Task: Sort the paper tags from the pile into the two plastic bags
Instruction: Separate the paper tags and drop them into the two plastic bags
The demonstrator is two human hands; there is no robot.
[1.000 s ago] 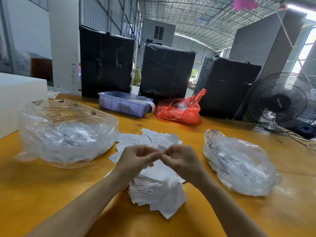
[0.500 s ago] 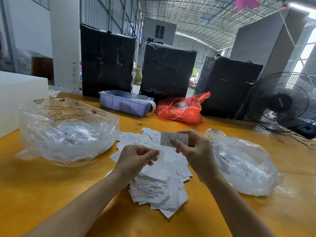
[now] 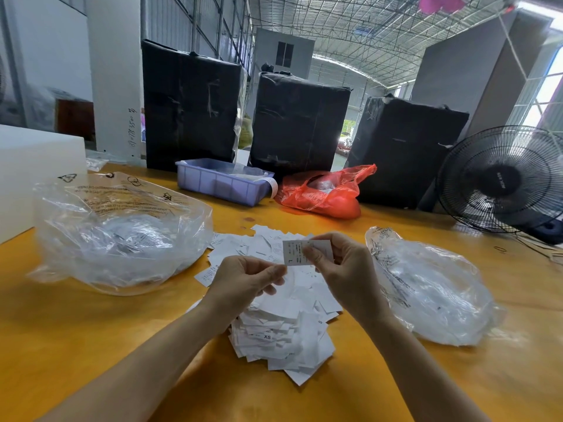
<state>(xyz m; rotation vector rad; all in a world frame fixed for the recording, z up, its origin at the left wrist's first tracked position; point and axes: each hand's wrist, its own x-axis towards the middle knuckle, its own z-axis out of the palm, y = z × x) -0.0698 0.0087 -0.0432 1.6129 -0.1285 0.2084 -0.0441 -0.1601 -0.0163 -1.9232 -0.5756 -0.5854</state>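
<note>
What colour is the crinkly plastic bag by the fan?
Red crinkly plastic bag, seen in the head view.

2 bare forearms, left hand (image 3: pixel 243 280) and right hand (image 3: pixel 347 269), no sleeves visible.

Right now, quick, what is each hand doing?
Left hand: fingers curled, thumb against fingertips; whether it pinches a tag cannot be told.
Right hand: holding a paper tag marked L, pinched between thumb and fingers.

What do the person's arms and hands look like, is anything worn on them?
Both forearms are bare as far as the picture shows: no sleeves, gloves, watch or bracelet. The left hand and right hand show no rings on the visible fingers. Nails look short and unpainted.
</note>
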